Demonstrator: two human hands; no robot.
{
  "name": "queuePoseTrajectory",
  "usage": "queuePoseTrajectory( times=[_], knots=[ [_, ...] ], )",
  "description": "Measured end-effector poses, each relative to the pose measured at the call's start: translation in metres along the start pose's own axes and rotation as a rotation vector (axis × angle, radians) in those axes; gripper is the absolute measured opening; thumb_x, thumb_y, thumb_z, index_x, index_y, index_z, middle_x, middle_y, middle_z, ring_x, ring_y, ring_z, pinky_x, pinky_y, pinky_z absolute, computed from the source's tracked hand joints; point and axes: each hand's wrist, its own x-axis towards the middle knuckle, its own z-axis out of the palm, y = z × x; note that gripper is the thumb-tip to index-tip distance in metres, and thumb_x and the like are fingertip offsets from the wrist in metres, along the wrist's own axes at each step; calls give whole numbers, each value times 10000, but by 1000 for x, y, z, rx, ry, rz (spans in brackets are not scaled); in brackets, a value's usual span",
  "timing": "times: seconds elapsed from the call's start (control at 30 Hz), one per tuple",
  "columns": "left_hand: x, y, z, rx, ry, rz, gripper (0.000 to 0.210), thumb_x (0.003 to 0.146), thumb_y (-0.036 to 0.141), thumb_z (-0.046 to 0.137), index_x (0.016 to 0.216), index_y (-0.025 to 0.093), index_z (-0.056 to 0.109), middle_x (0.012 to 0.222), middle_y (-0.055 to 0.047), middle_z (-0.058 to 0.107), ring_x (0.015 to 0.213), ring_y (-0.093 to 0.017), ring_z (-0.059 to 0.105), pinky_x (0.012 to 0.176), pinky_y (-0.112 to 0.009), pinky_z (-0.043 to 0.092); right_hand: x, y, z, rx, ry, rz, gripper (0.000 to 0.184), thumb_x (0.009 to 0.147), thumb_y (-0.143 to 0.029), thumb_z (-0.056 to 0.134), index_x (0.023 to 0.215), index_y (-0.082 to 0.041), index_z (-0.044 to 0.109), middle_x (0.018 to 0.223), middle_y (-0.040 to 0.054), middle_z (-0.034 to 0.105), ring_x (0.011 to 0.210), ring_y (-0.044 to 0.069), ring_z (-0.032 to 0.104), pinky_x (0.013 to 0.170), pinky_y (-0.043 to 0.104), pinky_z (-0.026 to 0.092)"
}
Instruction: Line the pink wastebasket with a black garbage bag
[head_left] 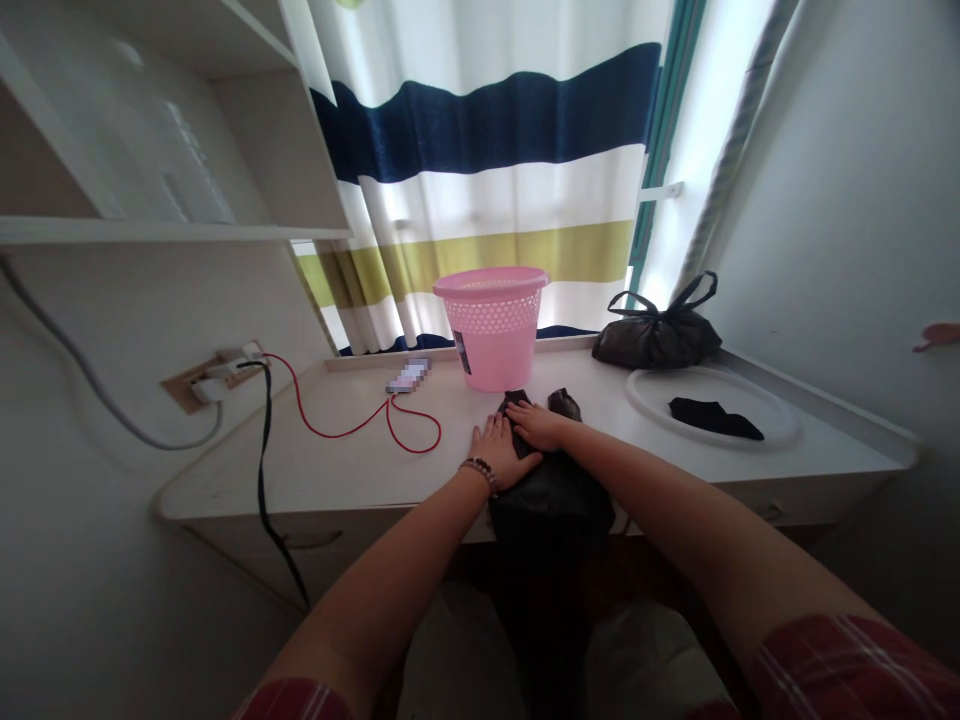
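A black plastic bag (555, 500) lies at the desk's front edge, its lower part hanging over toward my lap. My left hand (501, 450), with a beaded bracelet at the wrist, rests flat on the bag's left side, fingers stretched out. Beside it, my right hand (534, 425) is spread flat on the upper part of the bag, fingers pointing left. Just behind the hands stands a pink plastic wastebasket (499, 345), upright, with a perforated band below its rim.
A tied black bag (660, 335) sits at the back right. Before it, a white ring (637, 405) surrounds a folded black cloth-like piece (716, 418). At left, a phone (409, 375) is joined by a red cable (330, 436) to a wall socket (225, 370). A shelf (172, 232) overhangs the left.
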Motion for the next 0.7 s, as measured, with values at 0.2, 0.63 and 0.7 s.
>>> queuePoseTrajectory(
  times=[0.2, 0.63, 0.7],
  knots=[
    [0, 0, -1, 37, -38, -25, 1104, 734, 863, 317, 1523, 101, 199, 1576, -198, 174, 1456, -394, 110, 1154, -610, 103, 31, 29, 12, 2, 48, 69, 633, 952, -400, 346, 1531, -175, 226, 1579, 86, 213, 1459, 263, 175, 1179, 466, 159],
    [13, 4, -16, 65, -146, -59, 1092, 740, 880, 227, 1520, 116, 241, 1573, -177, 205, 1457, -392, 107, 1144, -622, 116, 43, 43, 16, -2, 78, 110, 688, 946, -501, 309, 1537, -167, 203, 1585, 93, 184, 1460, 287, 166, 1175, 485, 148],
    [29, 1, -20, 53, -155, -91, 1049, 783, 851, 152, 1512, 103, 254, 1572, -177, 214, 1457, -372, 128, 1142, -604, 138, 43, 46, 16, 15, 67, 95, 697, 946, -519, 306, 1537, -164, 202, 1586, 96, 177, 1461, 290, 158, 1173, 490, 145]
  ],
)
